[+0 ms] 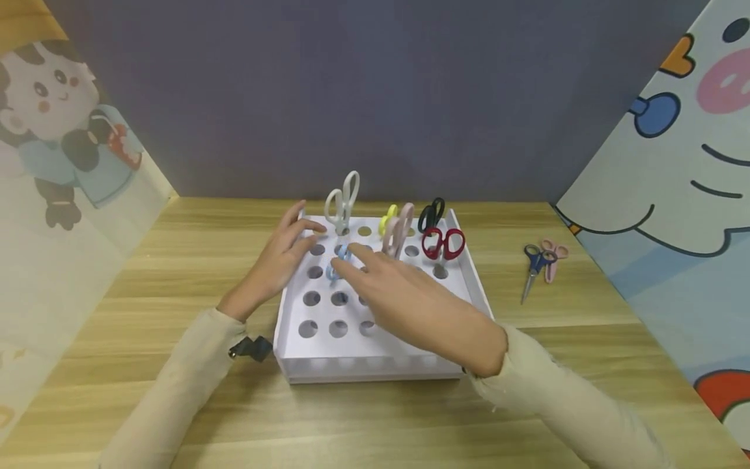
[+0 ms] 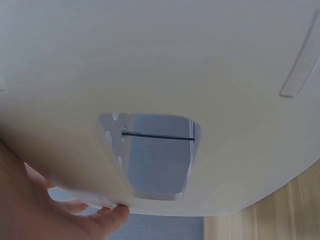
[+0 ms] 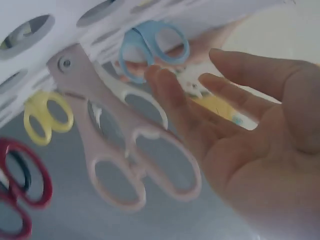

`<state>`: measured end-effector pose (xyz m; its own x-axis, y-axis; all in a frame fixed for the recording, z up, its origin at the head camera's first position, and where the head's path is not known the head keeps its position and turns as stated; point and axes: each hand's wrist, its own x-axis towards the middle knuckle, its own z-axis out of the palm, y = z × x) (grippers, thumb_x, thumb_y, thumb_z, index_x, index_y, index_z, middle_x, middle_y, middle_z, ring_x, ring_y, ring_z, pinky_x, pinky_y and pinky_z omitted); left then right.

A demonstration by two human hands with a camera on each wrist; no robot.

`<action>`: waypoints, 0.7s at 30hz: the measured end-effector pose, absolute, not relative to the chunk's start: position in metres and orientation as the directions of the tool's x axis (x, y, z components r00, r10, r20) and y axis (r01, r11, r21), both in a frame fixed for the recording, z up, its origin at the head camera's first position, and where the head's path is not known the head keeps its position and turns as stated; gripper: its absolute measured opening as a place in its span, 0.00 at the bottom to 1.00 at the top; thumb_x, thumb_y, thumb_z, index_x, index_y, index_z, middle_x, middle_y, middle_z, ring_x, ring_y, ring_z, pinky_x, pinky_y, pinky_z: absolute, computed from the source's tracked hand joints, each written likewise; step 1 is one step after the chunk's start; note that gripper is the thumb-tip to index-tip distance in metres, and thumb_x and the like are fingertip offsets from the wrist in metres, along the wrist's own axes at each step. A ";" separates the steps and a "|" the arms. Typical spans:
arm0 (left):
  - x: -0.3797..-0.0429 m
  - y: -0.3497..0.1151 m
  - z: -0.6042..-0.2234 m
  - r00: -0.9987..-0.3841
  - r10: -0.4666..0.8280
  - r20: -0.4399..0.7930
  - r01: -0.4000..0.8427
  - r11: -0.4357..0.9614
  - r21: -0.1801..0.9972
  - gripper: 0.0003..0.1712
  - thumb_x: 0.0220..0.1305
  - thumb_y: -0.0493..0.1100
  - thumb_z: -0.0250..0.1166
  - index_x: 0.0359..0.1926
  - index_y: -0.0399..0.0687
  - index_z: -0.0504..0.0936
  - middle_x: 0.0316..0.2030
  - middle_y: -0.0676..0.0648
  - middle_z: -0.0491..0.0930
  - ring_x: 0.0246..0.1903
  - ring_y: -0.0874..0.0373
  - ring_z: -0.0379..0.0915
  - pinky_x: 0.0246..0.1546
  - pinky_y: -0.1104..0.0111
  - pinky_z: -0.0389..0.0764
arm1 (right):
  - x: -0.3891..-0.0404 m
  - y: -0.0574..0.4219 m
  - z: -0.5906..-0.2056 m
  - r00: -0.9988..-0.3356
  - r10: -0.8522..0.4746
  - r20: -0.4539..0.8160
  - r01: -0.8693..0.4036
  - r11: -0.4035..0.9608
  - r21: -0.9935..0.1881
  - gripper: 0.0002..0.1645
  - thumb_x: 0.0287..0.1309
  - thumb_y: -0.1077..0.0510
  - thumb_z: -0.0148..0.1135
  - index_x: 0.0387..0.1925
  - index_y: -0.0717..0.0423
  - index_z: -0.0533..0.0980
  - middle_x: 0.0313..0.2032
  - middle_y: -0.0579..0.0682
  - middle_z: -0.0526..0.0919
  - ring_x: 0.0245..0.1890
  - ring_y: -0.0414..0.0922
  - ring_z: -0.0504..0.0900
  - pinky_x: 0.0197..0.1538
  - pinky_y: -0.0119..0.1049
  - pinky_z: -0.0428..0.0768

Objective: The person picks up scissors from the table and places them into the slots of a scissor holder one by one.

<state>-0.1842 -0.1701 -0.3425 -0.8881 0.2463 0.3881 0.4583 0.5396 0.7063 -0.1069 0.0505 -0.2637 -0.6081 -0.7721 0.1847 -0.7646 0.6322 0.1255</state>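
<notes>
My left hand (image 1: 273, 260) holds the back left corner of a white rack (image 1: 328, 352) with rows of round holes; its fingers lie over the wall. Over the rack's middle is my right hand (image 1: 410, 303), fingers extended and slightly spread. Its fingertips are close to the handles of small light-blue scissors (image 3: 134, 60); whether they touch is unclear. The blue scissors stand in a hole, blades hidden. Behind them stand white scissors (image 1: 342, 207), with pink scissors (image 1: 397, 231), yellow scissors (image 1: 387, 220), black scissors (image 1: 431, 215) and red scissors (image 1: 443, 243) to the right.
Dark blue scissors (image 1: 534, 267) lie partly over small pink scissors (image 1: 555, 257) on the wooden table, right of the rack. A grey wall (image 1: 363, 98) stands behind. A hand opening pierces the rack's side wall (image 2: 250, 130).
</notes>
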 end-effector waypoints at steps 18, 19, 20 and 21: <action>-0.185 -0.165 -0.341 -0.899 0.233 0.372 0.436 0.558 0.706 0.15 0.64 0.46 0.50 0.45 0.44 0.76 0.68 0.49 0.44 0.66 0.43 0.43 0.60 0.41 0.46 | -0.103 0.128 -0.255 -0.678 -0.729 0.096 -0.718 0.628 -0.299 0.18 0.60 0.51 0.53 0.51 0.48 0.72 0.47 0.41 0.78 0.47 0.36 0.75 0.48 0.34 0.75; -0.185 -0.166 -0.342 -0.899 0.234 0.370 0.436 0.554 0.709 0.15 0.64 0.45 0.50 0.45 0.44 0.76 0.68 0.49 0.44 0.66 0.43 0.42 0.60 0.41 0.47 | -0.102 0.133 -0.254 -0.679 -0.730 0.082 -0.714 0.629 -0.309 0.18 0.61 0.50 0.52 0.52 0.48 0.72 0.48 0.40 0.77 0.47 0.36 0.75 0.48 0.34 0.75; -0.185 -0.166 -0.342 -0.900 0.233 0.369 0.435 0.550 0.712 0.15 0.64 0.45 0.50 0.45 0.44 0.76 0.68 0.49 0.44 0.66 0.43 0.43 0.60 0.41 0.47 | -0.101 0.137 -0.252 -0.678 -0.731 0.080 -0.713 0.626 -0.316 0.19 0.61 0.49 0.51 0.52 0.48 0.72 0.48 0.41 0.77 0.47 0.36 0.75 0.48 0.34 0.76; -0.185 -0.166 -0.341 -0.900 0.232 0.368 0.434 0.548 0.715 0.15 0.64 0.45 0.50 0.45 0.43 0.76 0.68 0.49 0.44 0.66 0.43 0.43 0.60 0.41 0.47 | -0.100 0.141 -0.251 -0.679 -0.730 0.080 -0.710 0.626 -0.322 0.20 0.61 0.49 0.51 0.53 0.48 0.71 0.49 0.41 0.77 0.48 0.37 0.75 0.48 0.35 0.76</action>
<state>-0.1848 -0.1665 -0.3414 -0.9004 0.2320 0.3680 0.4335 0.5482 0.7152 -0.1003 0.1410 -0.2507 -0.6791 -0.7297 0.0799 -0.7103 0.6258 -0.3224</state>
